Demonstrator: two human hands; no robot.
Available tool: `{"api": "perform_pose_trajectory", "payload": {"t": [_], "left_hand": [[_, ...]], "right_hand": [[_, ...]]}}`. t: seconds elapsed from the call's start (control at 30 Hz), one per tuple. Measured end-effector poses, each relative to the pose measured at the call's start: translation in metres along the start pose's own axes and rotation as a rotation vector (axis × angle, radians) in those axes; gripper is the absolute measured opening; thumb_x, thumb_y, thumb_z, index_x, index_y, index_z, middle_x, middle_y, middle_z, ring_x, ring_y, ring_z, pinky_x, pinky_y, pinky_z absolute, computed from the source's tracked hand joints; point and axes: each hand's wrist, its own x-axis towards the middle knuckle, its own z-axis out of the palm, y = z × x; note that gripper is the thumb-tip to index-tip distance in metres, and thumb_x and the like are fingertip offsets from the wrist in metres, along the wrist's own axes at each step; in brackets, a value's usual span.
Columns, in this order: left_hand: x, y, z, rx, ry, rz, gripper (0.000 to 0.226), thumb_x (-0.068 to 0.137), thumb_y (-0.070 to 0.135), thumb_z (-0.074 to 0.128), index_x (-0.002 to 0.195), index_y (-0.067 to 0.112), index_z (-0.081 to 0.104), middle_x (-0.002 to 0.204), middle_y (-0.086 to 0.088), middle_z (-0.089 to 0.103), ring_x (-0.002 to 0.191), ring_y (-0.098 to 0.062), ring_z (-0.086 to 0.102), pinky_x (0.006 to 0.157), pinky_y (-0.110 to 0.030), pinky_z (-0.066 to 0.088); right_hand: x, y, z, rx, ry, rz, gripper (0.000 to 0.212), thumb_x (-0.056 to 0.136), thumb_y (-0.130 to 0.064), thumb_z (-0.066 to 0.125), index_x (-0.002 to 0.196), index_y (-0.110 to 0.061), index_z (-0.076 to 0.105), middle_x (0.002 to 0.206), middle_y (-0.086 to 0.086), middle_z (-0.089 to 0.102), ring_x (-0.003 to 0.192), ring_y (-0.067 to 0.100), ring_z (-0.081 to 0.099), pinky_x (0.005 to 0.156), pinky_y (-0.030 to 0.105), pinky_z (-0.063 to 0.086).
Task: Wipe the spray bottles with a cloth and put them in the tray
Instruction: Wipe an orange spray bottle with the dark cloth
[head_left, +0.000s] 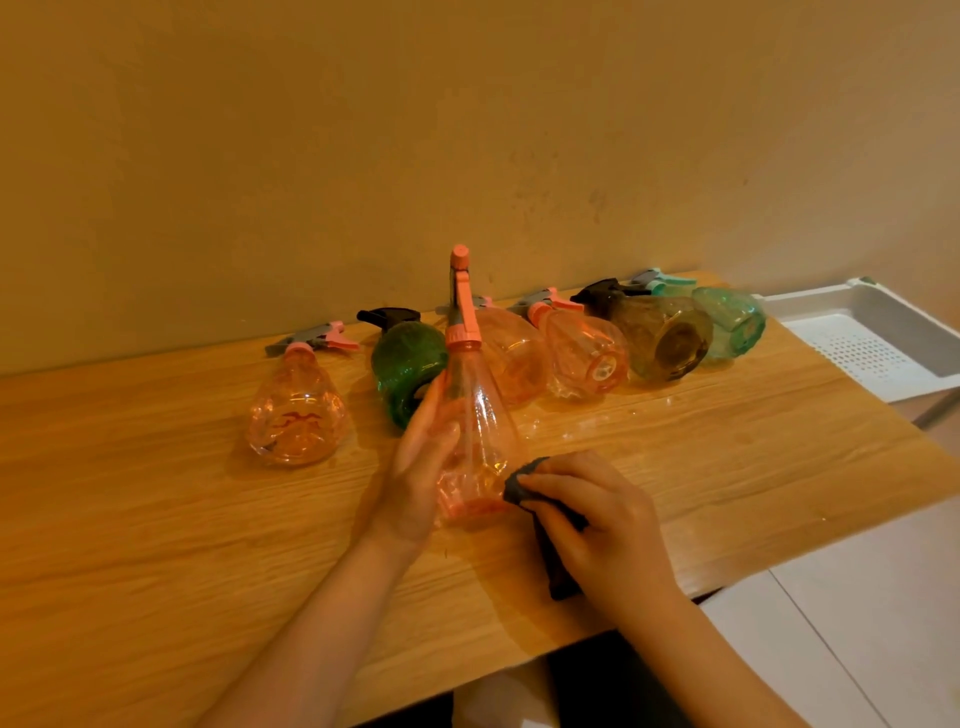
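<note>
Right hand (597, 519): curled round a dark grey cloth (550, 540), pressing it to the base of the held bottle.
Left hand (415, 467): fingers wrapped on the clear pink plastic spray bottle (475, 415), upright on the wooden table (156, 519).
Behind the held bottle: six spray bottles lying down, pink, green, amber, teal.
White perforated plastic tray (883, 358): far right of the held bottle, off the table's end.

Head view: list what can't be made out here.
- Tray: cut off by the right edge; its far end is unseen.
- Cloth: mostly covered by the right hand.
- Held pink bottle: left side behind the left hand.
- Rear pink bottle: partly hidden by the held one.
</note>
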Motion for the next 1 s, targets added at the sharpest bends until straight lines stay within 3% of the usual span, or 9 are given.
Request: {"api": "perform_pose_trajectory", "payload": {"t": [0.07, 0.13, 0.23, 0.4, 0.63, 0.83, 1.0], "left_hand": [[0.000, 0.002, 0.001, 0.018, -0.013, 0.011, 0.046, 0.081, 0.043, 0.059, 0.125, 0.044, 0.049, 0.128, 0.007, 0.062, 0.122, -0.015, 0.056, 0.092, -0.030, 0.050], [0.000, 0.003, 0.001, 0.059, -0.020, 0.025, 0.066, 0.071, 0.058, 0.071, 0.131, 0.042, 0.048, 0.133, 0.003, 0.058, 0.126, -0.018, 0.053, 0.101, -0.038, 0.045], [0.001, 0.002, -0.001, 0.076, -0.032, 0.014, 0.089, 0.059, 0.065, 0.077, 0.136, 0.036, 0.044, 0.132, 0.002, 0.059, 0.124, -0.020, 0.054, 0.100, -0.041, 0.046], [0.001, 0.000, -0.002, 0.053, -0.023, 0.009, 0.071, 0.064, 0.045, 0.070, 0.131, 0.041, 0.045, 0.122, 0.010, 0.064, 0.117, -0.015, 0.059, 0.092, -0.036, 0.052], [0.000, 0.002, -0.002, 0.063, -0.096, 0.005, 0.065, 0.072, 0.042, 0.066, 0.133, 0.045, 0.044, 0.133, 0.010, 0.057, 0.126, -0.014, 0.052, 0.104, -0.043, 0.044], [-0.003, 0.004, -0.001, 0.054, -0.170, 0.001, 0.060, 0.074, 0.034, 0.066, 0.131, 0.044, 0.050, 0.123, 0.003, 0.063, 0.118, -0.024, 0.058, 0.099, -0.046, 0.048], [-0.004, 0.004, -0.002, 0.000, -0.145, -0.030, 0.063, 0.072, 0.030, 0.068, 0.131, 0.038, 0.049, 0.119, 0.001, 0.066, 0.115, -0.025, 0.060, 0.096, -0.045, 0.050]], "right_hand": [[0.000, -0.003, 0.002, -0.016, 0.002, -0.039, 0.016, 0.080, -0.012, 0.061, 0.091, -0.009, 0.072, 0.093, -0.005, 0.064, 0.086, 0.010, 0.061, 0.073, 0.022, 0.050], [0.000, -0.007, 0.004, -0.014, 0.003, -0.058, 0.015, 0.082, -0.012, 0.060, 0.092, -0.011, 0.071, 0.092, -0.004, 0.064, 0.085, 0.012, 0.060, 0.071, 0.023, 0.049], [-0.001, -0.012, 0.008, -0.013, 0.004, -0.088, 0.015, 0.085, -0.013, 0.058, 0.095, -0.013, 0.069, 0.091, -0.003, 0.064, 0.086, 0.011, 0.058, 0.073, 0.019, 0.047], [-0.005, -0.004, 0.006, -0.025, 0.003, -0.035, 0.017, 0.082, -0.015, 0.058, 0.094, -0.012, 0.071, 0.092, -0.002, 0.064, 0.088, 0.006, 0.058, 0.077, 0.013, 0.045], [0.023, 0.004, -0.002, -0.040, 0.015, 0.039, 0.020, 0.078, -0.020, 0.061, 0.087, -0.006, 0.073, 0.086, -0.001, 0.064, 0.082, 0.002, 0.057, 0.074, 0.007, 0.044], [0.085, 0.014, 0.000, -0.053, 0.053, 0.079, 0.016, 0.073, -0.002, 0.072, 0.088, -0.009, 0.073, 0.087, -0.009, 0.062, 0.084, 0.002, 0.056, 0.078, 0.007, 0.044], [0.094, 0.011, 0.006, -0.021, 0.039, 0.037, 0.016, 0.074, -0.005, 0.072, 0.089, -0.009, 0.074, 0.088, -0.006, 0.065, 0.083, -0.006, 0.056, 0.078, 0.007, 0.044]]}}
